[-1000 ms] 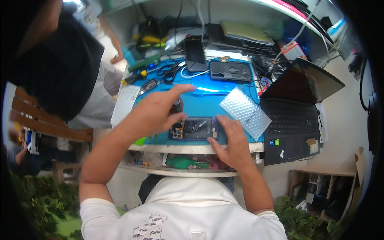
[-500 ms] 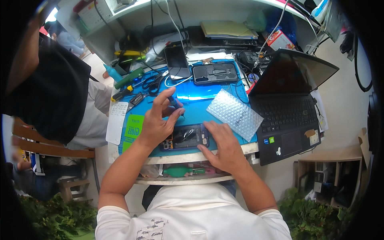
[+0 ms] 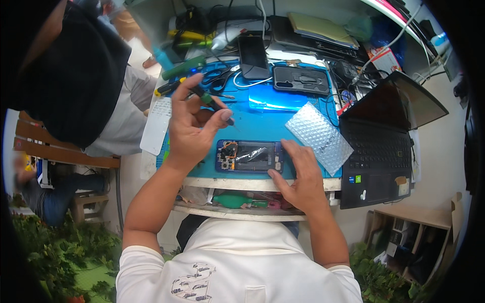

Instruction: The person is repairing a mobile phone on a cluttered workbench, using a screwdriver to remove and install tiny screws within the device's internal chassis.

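Note:
An opened phone [image 3: 249, 156] with its inner parts bare lies flat near the front edge of the blue work mat [image 3: 237, 132]. My right hand [image 3: 299, 169] steadies it, thumb and fingers closed on its right end. Up and to the left, clear of the phone, my left hand [image 3: 194, 118] grips a dark screwdriver [image 3: 213, 102] between thumb and fingers, its thin tip slanting down to the right. Beyond the phone are a shiny blue film pouch [image 3: 275, 98] and, to the right, a bubble-wrap sleeve [image 3: 320, 139].
An open laptop [image 3: 376, 151] stands on the right. Along the back lie a dark phone [image 3: 253, 56], a black phone case [image 3: 300, 81], scissors [image 3: 221, 78] and cables. A white card [image 3: 156, 126] rests at the left edge. Another person [image 3: 86, 76] stands at the left.
My left hand has lifted the screwdriver up and left, away from the phone, uncovering the phone's left end. My right hand stays at the right end. The whole view has shifted.

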Available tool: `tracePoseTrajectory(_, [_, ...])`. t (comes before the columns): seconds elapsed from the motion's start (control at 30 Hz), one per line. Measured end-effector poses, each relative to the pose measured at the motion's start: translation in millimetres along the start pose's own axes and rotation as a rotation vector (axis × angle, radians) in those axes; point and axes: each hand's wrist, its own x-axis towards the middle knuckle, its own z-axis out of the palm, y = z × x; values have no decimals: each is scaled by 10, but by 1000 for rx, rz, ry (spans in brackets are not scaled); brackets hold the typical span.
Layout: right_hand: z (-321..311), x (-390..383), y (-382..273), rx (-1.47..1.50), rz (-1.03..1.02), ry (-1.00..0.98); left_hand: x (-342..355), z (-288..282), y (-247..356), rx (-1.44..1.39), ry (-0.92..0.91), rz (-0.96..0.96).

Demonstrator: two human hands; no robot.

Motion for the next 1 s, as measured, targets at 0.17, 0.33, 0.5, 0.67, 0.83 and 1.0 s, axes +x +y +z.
tracePoseTrajectory(0.17, [16,-12,8,-28,1,4,-351,-278,50,-51,131,-215])
tracePoseTrajectory(0.33, [24,-1,6,-65,-32,4,-588,-330,-46,-100,175,-321])
tracePoseTrajectory(0.5, [-15,5,-35,-65,11,-54,-559,-341,-51,-108,134,-347])
tracePoseTrajectory(0.67, [2,1,-18,-66,1,-58,-513,-376,-89,-111,107,-394])
tracePoseTrajectory(0.83, [26,-9,34,-68,-34,-33,-535,-405,-113,-60,103,-428])
tracePoseTrajectory(1.0, [25,-14,60,-40,-39,-18,-484,-348,-74,-27,102,-433])
